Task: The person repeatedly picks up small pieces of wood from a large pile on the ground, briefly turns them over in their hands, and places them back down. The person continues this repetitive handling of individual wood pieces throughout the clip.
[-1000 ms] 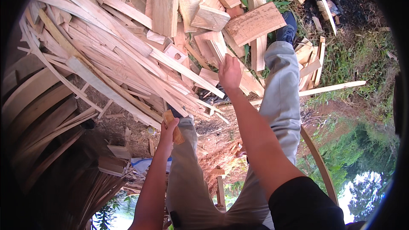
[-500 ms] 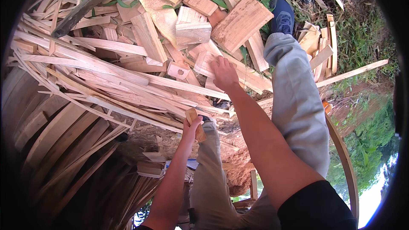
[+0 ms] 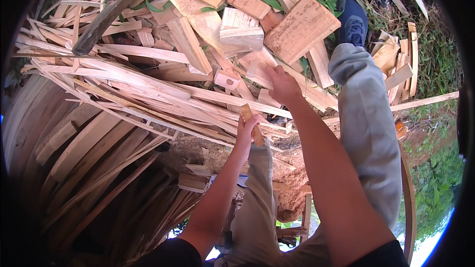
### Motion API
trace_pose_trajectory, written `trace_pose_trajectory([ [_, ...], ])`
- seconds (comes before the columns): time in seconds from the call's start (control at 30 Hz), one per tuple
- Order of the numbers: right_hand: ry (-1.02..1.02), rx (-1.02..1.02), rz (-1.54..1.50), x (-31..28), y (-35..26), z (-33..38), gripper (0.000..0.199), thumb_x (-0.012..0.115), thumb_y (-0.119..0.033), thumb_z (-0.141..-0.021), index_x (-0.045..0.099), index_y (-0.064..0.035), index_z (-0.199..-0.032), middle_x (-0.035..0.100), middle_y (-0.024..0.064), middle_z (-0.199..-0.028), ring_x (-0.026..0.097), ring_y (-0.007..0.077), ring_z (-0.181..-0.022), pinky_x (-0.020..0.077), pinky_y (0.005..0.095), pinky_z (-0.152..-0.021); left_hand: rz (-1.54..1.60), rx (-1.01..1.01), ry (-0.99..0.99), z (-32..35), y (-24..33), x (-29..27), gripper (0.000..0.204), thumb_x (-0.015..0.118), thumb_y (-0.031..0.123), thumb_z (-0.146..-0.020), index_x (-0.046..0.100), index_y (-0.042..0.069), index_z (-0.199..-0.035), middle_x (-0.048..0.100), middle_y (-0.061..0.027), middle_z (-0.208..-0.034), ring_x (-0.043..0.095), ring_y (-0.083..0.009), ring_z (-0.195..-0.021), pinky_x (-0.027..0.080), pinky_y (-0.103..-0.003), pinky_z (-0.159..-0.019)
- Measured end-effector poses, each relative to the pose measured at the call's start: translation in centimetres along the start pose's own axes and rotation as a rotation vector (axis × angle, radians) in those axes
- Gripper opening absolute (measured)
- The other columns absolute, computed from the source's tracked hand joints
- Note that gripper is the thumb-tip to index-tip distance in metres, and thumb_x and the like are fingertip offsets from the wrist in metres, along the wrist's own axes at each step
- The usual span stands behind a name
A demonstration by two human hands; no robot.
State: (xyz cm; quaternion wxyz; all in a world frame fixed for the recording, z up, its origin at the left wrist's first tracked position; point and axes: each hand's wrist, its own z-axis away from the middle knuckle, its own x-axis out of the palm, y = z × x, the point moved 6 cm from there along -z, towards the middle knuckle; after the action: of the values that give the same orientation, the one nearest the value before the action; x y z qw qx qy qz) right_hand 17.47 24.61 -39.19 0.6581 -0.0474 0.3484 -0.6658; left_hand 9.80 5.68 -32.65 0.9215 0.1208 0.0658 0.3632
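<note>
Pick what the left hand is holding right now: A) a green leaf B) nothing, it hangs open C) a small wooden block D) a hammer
C: the left hand is closed around a small wooden block whose end sticks up above the fingers, while the right hand reaches into the scrap wood pile.
</note>
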Motion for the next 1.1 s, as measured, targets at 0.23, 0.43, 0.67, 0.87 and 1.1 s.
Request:
trace_pose_trajectory([
  [0.23,0.072,0.112,-0.088,-0.8,0.5,-0.4,0.049,0.070,-0.006,-0.076,0.050,-0.0098,-0.121,0.066,0.0211,-0.114,0.065,0.0409,-0.104,0.0520,0.0486,-0.091,0.278,-0.115,-0.029,-0.9,1.2,-3.1,0.051,0.065,0.043,-0.093,0.049,0.008,-0.126,0.058,-0.0053,-0.109,0.058,-0.0171,-0.103,0.048,-0.035,-0.092],
  [0.43,-0.068,0.019,-0.174,-2.6,-0.1,0.1,0.045,0.074,-0.008,-0.075,0.055,-0.0072,-0.115,0.071,0.0225,-0.103,0.069,0.0378,-0.101,0.0530,0.0449,-0.086,0.090,0.062,-0.084,0.0,1.5,-4.7,0.051,0.064,0.039,-0.094,0.048,0.005,-0.128,0.058,-0.0064,-0.112,0.057,-0.0168,-0.107,0.046,-0.034,-0.094],
  [0.67,-0.153,0.171,-0.452,-8.3,-5.2,9.0,0.053,0.081,-0.014,-0.070,0.054,-0.0031,-0.115,0.069,0.0223,-0.099,0.069,0.0312,-0.089,0.0532,0.0404,-0.079,0.196,0.171,-0.139,5.1,3.2,-4.6,0.058,0.053,0.045,-0.100,0.049,0.001,-0.137,0.059,-0.0110,-0.127,0.056,-0.0220,-0.122,0.046,-0.038,-0.101],
  [0.87,0.187,0.189,-0.348,-8.5,-14.2,22.0,0.044,0.076,-0.011,-0.073,0.048,-0.0026,-0.106,0.067,0.0263,-0.093,0.067,0.0442,-0.090,0.0529,0.0476,-0.079,0.428,0.110,-0.228,10.4,4.5,0.3,0.063,0.059,0.040,-0.097,0.046,-0.004,-0.140,0.060,-0.0118,-0.125,0.056,-0.0195,-0.121,0.043,-0.034,-0.104],
  [1.1,-0.196,0.037,-0.791,-1.8,-13.0,21.8,0.057,0.085,-0.029,-0.074,0.051,-0.0110,-0.115,0.053,0.0136,-0.121,0.055,0.0292,-0.116,0.0524,0.0381,-0.089,0.475,0.075,-0.287,11.3,4.0,-2.6,0.066,0.049,0.047,-0.097,0.045,-0.001,-0.143,0.058,-0.0183,-0.133,0.059,-0.0297,-0.121,0.049,-0.044,-0.103],
])
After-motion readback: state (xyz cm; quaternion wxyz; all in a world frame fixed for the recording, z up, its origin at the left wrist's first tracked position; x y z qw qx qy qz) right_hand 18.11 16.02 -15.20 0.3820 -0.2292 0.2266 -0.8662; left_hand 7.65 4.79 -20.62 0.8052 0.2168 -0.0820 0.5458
